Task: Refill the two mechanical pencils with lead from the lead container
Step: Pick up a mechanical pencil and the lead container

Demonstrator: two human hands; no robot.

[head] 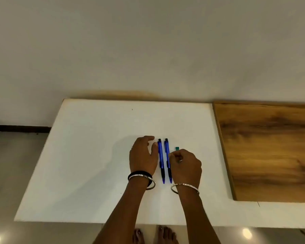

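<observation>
I read this as a room in a home rather than a lab or shop. A plain white tabletop fills the middle, pushed up to a bare off-white wall at 12 o'clock. A wood-grain panel adjoins it at 3 o'clock. At 9 o'clock I see glossy pale floor tiles and a dark skirting strip. At 6 o'clock bare feet stand on the tiles, where bright glints of light show.
</observation>
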